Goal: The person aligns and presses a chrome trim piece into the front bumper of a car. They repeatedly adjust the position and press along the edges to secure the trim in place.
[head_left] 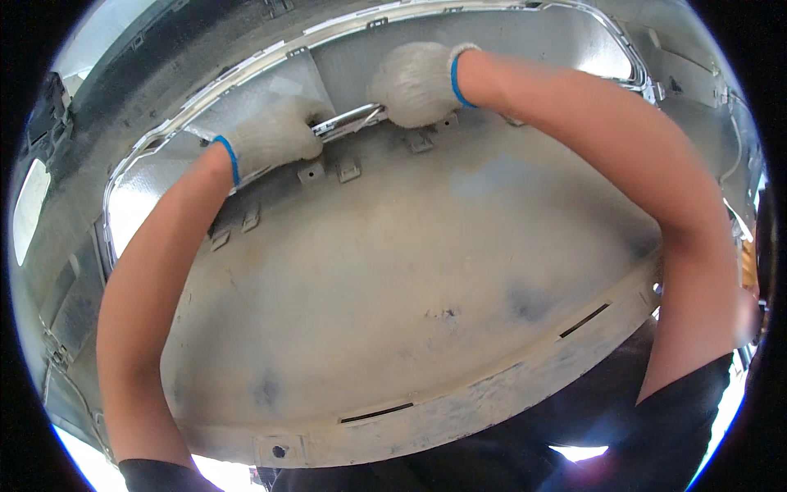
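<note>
A large dirty grey-beige car bumper (385, 254) lies in front of me with its inner side showing. Along its far opening runs a bright chrome trim strip (351, 121). My left hand (279, 135), in a whitish knit glove with a blue cuff edge, is closed on the strip at the left. A short way to its right, my right hand (416, 86), gloved the same way, is closed over the same strip. Between the two gloves a short length of the strip shows. The fingertips of both hands are hidden by the gloves and the edge.
Small clip tabs (348, 170) line the bumper's far edge. Beyond it, a chrome frame (303, 49) curves around the opening. The near lip (484, 398) has slots and a hole and rests close to my dark clothing. A cable (732, 148) hangs at the right.
</note>
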`<state>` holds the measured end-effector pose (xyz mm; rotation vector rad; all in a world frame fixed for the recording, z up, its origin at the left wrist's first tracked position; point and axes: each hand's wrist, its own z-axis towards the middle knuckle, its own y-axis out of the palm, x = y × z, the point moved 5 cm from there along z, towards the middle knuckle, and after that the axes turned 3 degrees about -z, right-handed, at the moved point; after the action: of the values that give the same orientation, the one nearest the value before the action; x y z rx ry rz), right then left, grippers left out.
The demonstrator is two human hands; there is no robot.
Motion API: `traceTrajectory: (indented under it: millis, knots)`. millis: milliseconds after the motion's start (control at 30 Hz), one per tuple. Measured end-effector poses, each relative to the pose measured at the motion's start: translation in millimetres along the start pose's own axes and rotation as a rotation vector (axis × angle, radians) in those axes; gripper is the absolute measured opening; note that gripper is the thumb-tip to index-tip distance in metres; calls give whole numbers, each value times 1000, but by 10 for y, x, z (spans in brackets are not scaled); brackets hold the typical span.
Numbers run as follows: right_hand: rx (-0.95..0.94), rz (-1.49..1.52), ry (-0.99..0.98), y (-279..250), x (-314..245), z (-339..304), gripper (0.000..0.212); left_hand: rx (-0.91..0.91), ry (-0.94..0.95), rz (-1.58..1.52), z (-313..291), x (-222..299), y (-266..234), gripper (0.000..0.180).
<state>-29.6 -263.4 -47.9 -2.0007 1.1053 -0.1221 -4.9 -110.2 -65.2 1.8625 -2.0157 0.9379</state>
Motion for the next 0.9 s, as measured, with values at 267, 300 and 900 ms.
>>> traceTrajectory:
  millis: [267, 300, 900]
  knots:
    - [22, 34, 41, 99, 31, 30, 24, 54, -57, 39, -57, 112, -13, 43]
    - [-3, 28, 49, 107, 37, 45, 25, 48, -46, 47, -1, 31, 25, 41]
    - [-233, 215, 113, 28, 619, -693, 39, 183, 172, 225, 33, -6, 138, 40]
